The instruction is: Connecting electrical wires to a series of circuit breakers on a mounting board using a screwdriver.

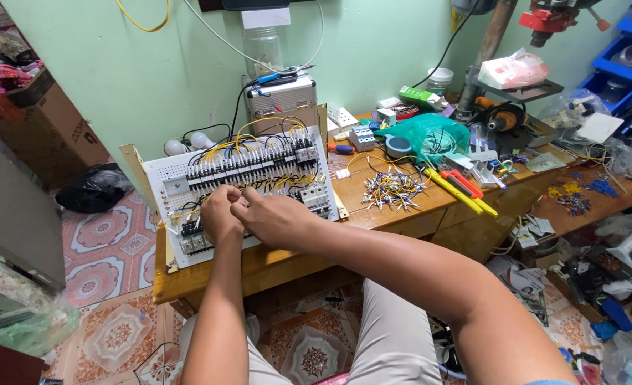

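Two hands meet over the white wiring panel [180,178] on the wooden bench [273,264]. The left hand [219,214] and the right hand [276,217] are curled together near the panel's lower edge; whether they pinch anything I cannot tell. A heap of cut wires [393,189] lies right of the panel, with bare wood between.

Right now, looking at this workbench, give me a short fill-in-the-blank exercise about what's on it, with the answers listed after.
1. Both hands, the left hand and the right hand, meet over a white wiring panel that lies on a wooden ____.
2. A heap of short cut wires lies on the side of the panel nearer the ____ hand.
3. The screwdrivers beyond that heap have yellow and ____ handles.
4. Behind the panel stands a ____ metal case.

Answers: table, right, red, silver
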